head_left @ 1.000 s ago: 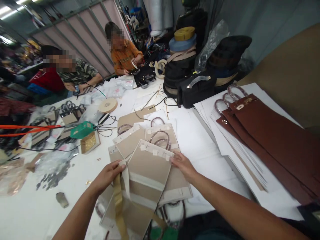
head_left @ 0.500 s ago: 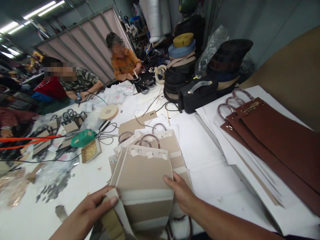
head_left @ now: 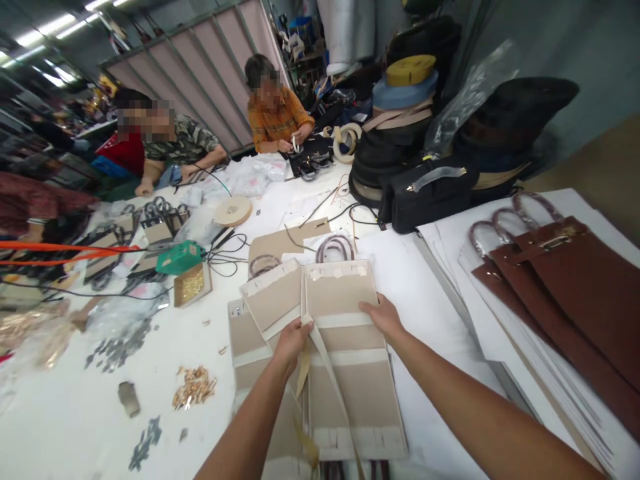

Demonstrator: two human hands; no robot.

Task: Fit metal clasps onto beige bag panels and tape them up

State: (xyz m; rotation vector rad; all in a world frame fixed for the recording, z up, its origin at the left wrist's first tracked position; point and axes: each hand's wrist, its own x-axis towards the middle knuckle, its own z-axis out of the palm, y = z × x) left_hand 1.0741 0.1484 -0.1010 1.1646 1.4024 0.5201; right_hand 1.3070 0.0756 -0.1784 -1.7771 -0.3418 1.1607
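A beige-backed bag panel (head_left: 345, 340) lies on a stack in front of me, with brown handles (head_left: 334, 249) at its far end and more handles at its near end. My right hand (head_left: 384, 317) grips its right edge, thumb on top and fingers underneath. At the panel's left edge, my left hand (head_left: 292, 343) is closed in a pinch on a long pale strip (head_left: 330, 373) that trails across the panel towards me. Other beige panels (head_left: 274, 300) fan out on the left, partly under my left arm.
Copper-coloured metal pieces (head_left: 194, 387), grey pieces (head_left: 116, 347) and a box of gold bits (head_left: 192, 285) lie left. Brown bag panels (head_left: 575, 267) rest on white sheets at right. A black bag (head_left: 430, 190) and tape rolls (head_left: 410, 70) stand behind. Two people sit across the table.
Both hands have moved farther over the table with the bag panel, which now lies flat and opened out on the stack. The view has shifted, showing the copper pieces.
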